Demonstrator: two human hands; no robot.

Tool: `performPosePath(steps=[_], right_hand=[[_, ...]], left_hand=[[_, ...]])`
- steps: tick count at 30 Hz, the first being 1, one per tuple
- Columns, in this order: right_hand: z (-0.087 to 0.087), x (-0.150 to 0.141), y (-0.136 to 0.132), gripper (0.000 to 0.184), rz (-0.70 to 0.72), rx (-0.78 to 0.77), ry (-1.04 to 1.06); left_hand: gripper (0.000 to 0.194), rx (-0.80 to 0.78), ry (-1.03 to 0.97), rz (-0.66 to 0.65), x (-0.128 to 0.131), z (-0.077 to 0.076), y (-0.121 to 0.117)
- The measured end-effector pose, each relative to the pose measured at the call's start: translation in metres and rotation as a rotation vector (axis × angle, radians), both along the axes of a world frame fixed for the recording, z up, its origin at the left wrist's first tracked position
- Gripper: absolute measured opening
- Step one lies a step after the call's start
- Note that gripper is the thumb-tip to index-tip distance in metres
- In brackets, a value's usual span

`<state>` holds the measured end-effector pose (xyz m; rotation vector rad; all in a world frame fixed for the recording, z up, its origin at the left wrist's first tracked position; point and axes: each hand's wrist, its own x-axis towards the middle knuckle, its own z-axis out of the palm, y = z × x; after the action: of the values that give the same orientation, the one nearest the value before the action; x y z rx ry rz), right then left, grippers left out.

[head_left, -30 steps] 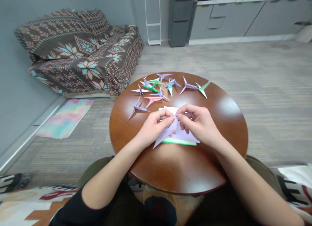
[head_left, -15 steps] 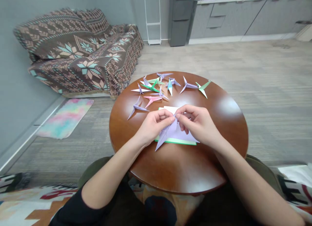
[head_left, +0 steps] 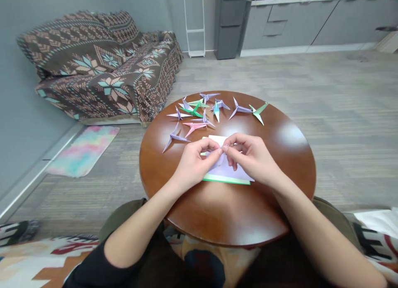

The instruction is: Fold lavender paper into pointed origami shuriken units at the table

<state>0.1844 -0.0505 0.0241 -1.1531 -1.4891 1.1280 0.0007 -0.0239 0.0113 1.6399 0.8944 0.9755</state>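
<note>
My left hand (head_left: 197, 160) pinches a piece of purple origami paper (head_left: 216, 165) between thumb and index finger. At its upper tip, my right hand (head_left: 250, 156) pinches the same paper, fingertips almost touching those of the left. Much of the folded piece is hidden behind my left hand and thumb. Just beneath both hands lies a stack of paper sheets (head_left: 238, 174), with light purple on top and a green edge showing at the front.
Several folded paper figures stand at the far side of the round wooden table (head_left: 226, 213), among them a pink one (head_left: 195, 127), a green one (head_left: 195, 111) and a purple one (head_left: 174, 135). Beyond are a covered sofa (head_left: 105, 72) and a small pastel mat (head_left: 83, 150).
The long purple point that stuck out below my left hand no longer shows; the folded paper has turned or moved behind the hand. Both hands stay nearly in place, still pinching.
</note>
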Motion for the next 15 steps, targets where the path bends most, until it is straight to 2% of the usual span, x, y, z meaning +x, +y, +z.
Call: performPosePath(steps=[11,15], right_hand=[[-0.0037,0.0017,0.0008,0.029,0.043,0.044,0.021],[-0.0025,0.0038,0.0009,0.021,0.02,0.066,-0.034]], left_hand=[[0.019,-0.05,-0.039,-0.028,0.0001,0.0028,0.0007],[0.022,-0.157,-0.07,-0.068,-0.001,0.0018,0.001]])
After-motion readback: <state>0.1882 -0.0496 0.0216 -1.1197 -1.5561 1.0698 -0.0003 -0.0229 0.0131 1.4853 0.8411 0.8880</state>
